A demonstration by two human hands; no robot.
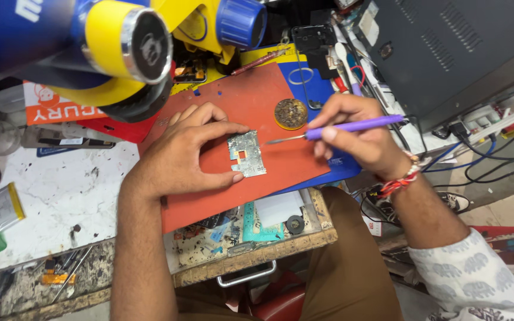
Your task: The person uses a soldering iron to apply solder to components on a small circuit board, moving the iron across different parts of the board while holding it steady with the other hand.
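My left hand (188, 148) pins circuit board (246, 153) on red mat (251, 101); right hand (352, 134) pinches purple-handled tool (334, 129), tip prob. just off board edge. Needs steady aim.

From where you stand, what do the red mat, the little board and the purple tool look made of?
Red mat: matte, slightly scuffed, probably silicone or rubber. Circuit board, pinned by the left hand: silvery metal shields that glint, notched outline. Purple tool in the right hand: smooth plastic-looking handle with a thin grey tip, likely steel.
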